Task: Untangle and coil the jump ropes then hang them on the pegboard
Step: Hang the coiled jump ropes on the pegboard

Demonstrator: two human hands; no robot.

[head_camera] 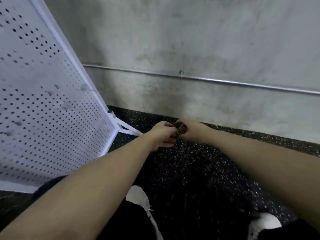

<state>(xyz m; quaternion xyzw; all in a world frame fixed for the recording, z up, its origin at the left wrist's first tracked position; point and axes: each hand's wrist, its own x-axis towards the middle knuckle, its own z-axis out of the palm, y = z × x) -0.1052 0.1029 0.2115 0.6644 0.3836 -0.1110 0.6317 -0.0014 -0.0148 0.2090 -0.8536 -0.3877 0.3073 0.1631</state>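
Note:
Both my arms reach forward and meet low over the dark speckled floor. A small dark bundle of jump rope (181, 128) sits between my hands. My left hand (162, 134) has its fingers curled round the near side of the bundle. My right hand (190, 130) grips the far side, wrist bent inward. The rope is blurred and mostly hidden by my fingers; no loose length shows. The white pegboard (43, 104) stands tilted at the left, its lower corner just left of my hands.
A grey concrete wall (190, 49) rises ahead with a thin metal pipe (207, 80) running along it. The pegboard's white foot brace (128, 129) lies on the black speckled floor (190, 161). My white shoes (138, 196) show below.

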